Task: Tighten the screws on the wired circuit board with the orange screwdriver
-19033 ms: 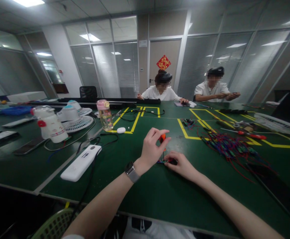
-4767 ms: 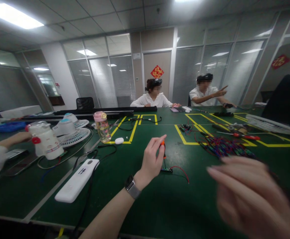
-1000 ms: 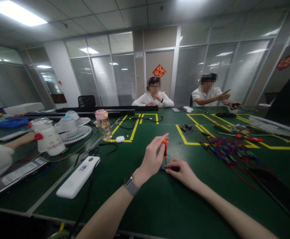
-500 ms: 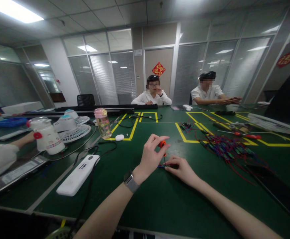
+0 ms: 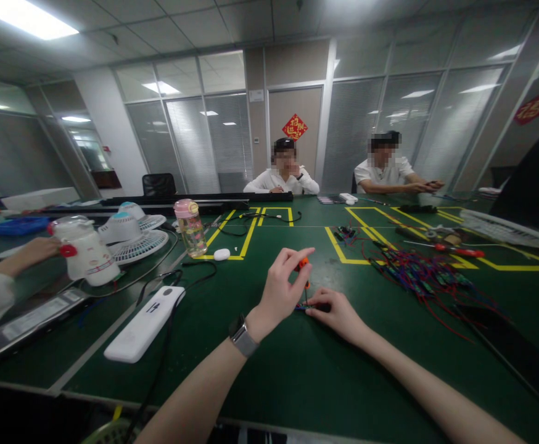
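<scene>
My left hand point(image 5: 281, 288), with a watch at the wrist, pinches the orange handle of a small screwdriver point(image 5: 303, 266) and holds it upright. Its tip points down onto a small circuit board point(image 5: 307, 306) on the green table point(image 5: 297, 370). My right hand point(image 5: 337, 312) lies on the table with its fingers pressed on that board, which it mostly hides. A heap of similar boards with red and blue wires point(image 5: 420, 275) lies to the right of both hands.
A white power bank point(image 5: 145, 322) with a black cable lies to the left, past it a pink-capped bottle point(image 5: 189, 227), desk fans point(image 5: 128, 232) and a white jug point(image 5: 84, 250). Another person's hand point(image 5: 33, 251) reaches in at left. Two people sit at the far side. A red-handled tool point(image 5: 459, 251) lies at right.
Both hands stay on the screwdriver and board with hardly any shift. The hand at the left has moved up beside the white jug. The far-right person has lowered a pointing arm.
</scene>
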Demonstrator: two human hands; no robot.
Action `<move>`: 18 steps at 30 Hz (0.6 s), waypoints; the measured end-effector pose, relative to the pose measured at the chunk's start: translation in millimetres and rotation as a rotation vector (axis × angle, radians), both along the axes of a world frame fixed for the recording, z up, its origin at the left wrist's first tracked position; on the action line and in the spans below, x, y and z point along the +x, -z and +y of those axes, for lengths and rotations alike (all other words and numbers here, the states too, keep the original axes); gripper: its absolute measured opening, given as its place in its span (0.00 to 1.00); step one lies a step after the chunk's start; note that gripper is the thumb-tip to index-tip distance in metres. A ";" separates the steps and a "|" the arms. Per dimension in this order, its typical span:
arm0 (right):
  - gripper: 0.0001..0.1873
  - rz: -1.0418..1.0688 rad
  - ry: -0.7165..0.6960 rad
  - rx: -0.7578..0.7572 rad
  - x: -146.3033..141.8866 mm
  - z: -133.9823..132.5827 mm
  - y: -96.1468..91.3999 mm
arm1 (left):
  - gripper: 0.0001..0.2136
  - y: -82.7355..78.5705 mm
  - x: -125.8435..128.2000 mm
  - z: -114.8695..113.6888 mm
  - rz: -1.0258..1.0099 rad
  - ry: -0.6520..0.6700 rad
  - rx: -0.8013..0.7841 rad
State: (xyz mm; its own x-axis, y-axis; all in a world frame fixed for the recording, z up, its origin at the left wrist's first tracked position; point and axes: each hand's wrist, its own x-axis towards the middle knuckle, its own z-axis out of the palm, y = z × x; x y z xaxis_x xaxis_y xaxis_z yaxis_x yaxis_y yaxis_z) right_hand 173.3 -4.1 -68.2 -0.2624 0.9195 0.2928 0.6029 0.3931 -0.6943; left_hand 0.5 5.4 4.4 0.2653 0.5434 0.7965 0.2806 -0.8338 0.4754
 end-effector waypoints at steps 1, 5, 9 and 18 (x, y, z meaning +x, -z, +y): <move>0.09 -0.003 0.000 -0.003 -0.2 -0.3 -0.5 | 0.15 -0.3 -0.7 -0.2 0.007 0.012 -0.008; 0.09 0.002 0.001 -0.017 0.8 -1.6 -2.5 | 0.17 -0.4 -1.9 0.7 -0.007 0.038 -0.003; 0.07 -0.001 0.013 -0.022 3.2 -1.5 -2.4 | 0.14 -0.4 -1.3 1.9 -0.015 -0.008 0.030; 0.09 0.014 -0.007 -0.016 5.7 0.8 -1.1 | 0.16 -2.4 0.4 -1.8 0.015 0.041 0.009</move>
